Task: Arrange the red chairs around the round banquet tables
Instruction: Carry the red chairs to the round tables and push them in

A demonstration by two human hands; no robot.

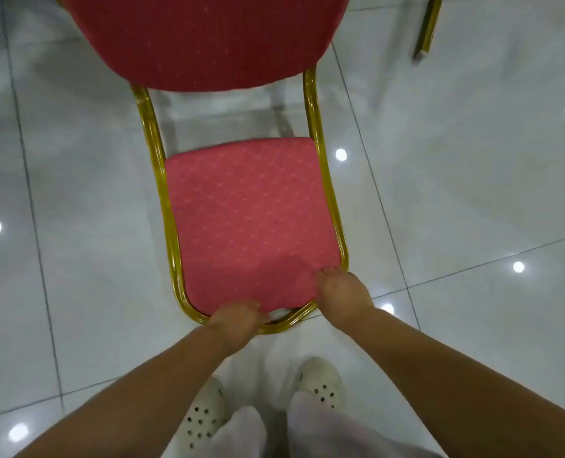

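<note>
One red chair (251, 213) with a gold tube frame (327, 180) fills the middle of the view, seen from above. Its smaller patterned red pad sits inside a U-shaped frame whose rounded end points at me. A larger, darker red padded part (202, 38) of the same chair fills the top. My left hand (235, 317) grips the rounded end of the frame, fingers curled over it. My right hand (344, 292) grips the pad's near right corner and the frame there. No round table is in view.
Glossy white floor tiles (473, 176) with ceiling-light reflections surround the chair. A gold leg of another chair (428, 28) slants down at the top right. My feet in white perforated clogs (205, 414) stand just behind the chair.
</note>
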